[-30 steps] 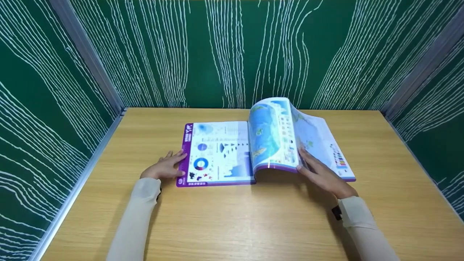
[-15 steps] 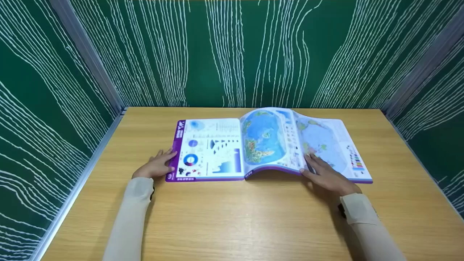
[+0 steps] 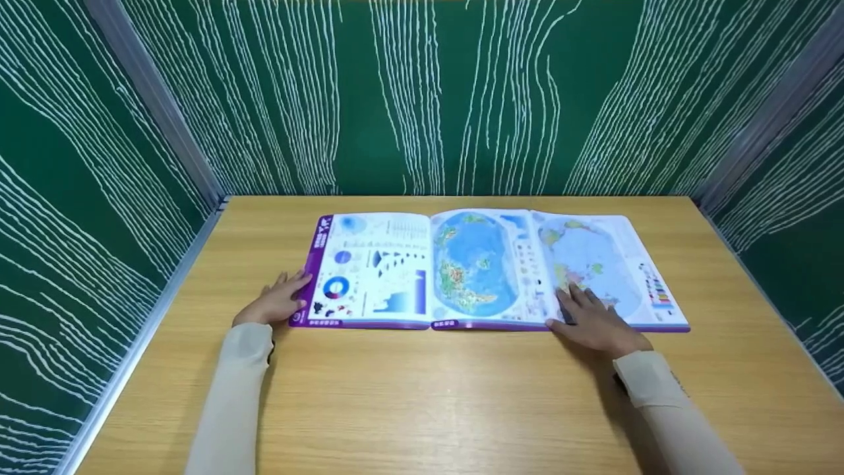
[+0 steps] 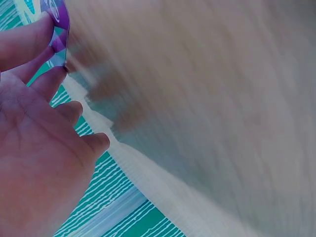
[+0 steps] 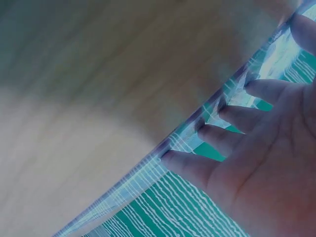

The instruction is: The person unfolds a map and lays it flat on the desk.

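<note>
A glossy map book [image 3: 419, 310] lies spread on the table, showing three panels side by side. Charts fill its left page [image 3: 369, 277]; the middle page [image 3: 478, 264] and right page [image 3: 610, 257] carry blue and pale world maps. My left hand [image 3: 271, 302] rests thumb and fingertips on the book's purple left margin; in the left wrist view its thumb touches the purple corner [image 4: 60, 15]. Fingers spread, my right hand [image 3: 597, 328] lies on the near part of the right page, its thumb by the middle page's corner. The right wrist view shows those fingertips along the book's edge [image 5: 212, 106].
The wooden table [image 3: 422, 402] extends in front of the book. Green panels with white wavy lines [image 3: 369, 99] stand behind it and at both sides. A metal rail [image 3: 138, 290] runs along the left edge.
The raised middle page has come down flat under my right hand's movement. The book has spread wider, its left side shifting left with my left hand and its right side shifting right.
</note>
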Demonstrator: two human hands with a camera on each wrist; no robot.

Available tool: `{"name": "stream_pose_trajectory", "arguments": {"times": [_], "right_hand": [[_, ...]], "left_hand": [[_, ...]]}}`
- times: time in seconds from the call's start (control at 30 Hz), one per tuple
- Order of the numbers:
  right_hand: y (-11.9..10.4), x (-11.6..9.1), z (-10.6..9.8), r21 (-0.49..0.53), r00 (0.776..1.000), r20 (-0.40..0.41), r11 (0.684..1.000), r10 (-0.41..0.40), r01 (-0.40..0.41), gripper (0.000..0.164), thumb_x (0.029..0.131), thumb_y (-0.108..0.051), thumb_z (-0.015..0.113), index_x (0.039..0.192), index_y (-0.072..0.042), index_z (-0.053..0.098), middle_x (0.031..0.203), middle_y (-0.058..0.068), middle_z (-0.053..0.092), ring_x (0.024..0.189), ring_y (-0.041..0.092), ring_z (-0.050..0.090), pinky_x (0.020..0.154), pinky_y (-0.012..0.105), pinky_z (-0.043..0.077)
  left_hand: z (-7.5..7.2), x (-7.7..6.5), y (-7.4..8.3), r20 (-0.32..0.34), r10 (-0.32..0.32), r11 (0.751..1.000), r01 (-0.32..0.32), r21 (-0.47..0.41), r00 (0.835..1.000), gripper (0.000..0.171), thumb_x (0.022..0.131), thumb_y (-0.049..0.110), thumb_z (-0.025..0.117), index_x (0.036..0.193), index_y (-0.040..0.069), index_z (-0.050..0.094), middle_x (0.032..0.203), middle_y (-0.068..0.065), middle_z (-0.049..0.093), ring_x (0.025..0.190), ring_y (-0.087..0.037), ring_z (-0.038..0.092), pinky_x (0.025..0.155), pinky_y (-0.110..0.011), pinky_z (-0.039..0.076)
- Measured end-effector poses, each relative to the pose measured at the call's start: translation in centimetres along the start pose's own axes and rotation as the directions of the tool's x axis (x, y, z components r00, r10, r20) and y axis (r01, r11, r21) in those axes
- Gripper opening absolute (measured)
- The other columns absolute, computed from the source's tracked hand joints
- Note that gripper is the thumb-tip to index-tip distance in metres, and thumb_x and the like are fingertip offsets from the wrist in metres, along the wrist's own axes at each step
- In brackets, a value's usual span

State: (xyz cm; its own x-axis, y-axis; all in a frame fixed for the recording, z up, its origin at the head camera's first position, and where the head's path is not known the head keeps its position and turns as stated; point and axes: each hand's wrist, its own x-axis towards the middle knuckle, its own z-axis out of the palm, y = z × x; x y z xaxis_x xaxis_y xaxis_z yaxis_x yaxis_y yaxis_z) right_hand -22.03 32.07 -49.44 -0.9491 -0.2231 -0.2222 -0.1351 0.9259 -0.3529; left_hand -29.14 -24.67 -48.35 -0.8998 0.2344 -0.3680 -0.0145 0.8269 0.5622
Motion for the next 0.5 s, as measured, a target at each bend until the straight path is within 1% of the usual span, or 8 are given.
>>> {"name": "stream_pose_trajectory", "arguments": {"times": [0.23, 0.5], "right_hand": [[-0.09, -0.13, 0.18, -0.021, 1.0, -0.015, 1.0, -0.018, 0.018, 0.082, 0.095, -0.058, 0.043, 0.153, -0.004, 0.019, 0.157, 0.03, 0.008, 0.14, 0.057, 0.007, 0.104, 0.078, 0.007], [-0.09, 0.04, 0.47, -0.033, 1.0, -0.008, 0.999, -0.021, 0.021, 0.082, 0.096, -0.058, 0.041, 0.153, -0.004, 0.017, 0.157, 0.031, 0.008, 0.14, 0.057, 0.006, 0.103, 0.079, 0.008]], "left_hand": [[-0.03, -0.03, -0.06, 0.001, -0.03, 0.999, 0.03, -0.011, 1.0, 0.057, 0.101, 0.014, 0.039, 0.154, 0.019, 0.017, 0.163, -0.005, -0.001, 0.146, -0.037, -0.017, 0.112, -0.064, -0.014], [-0.15, 0.03, -0.14, 0.01, -0.004, 1.0, 0.004, -0.01, 1.0, 0.057, 0.101, 0.013, 0.039, 0.154, 0.015, 0.018, 0.163, -0.008, -0.001, 0.146, -0.038, -0.017, 0.114, -0.061, -0.015]]}}
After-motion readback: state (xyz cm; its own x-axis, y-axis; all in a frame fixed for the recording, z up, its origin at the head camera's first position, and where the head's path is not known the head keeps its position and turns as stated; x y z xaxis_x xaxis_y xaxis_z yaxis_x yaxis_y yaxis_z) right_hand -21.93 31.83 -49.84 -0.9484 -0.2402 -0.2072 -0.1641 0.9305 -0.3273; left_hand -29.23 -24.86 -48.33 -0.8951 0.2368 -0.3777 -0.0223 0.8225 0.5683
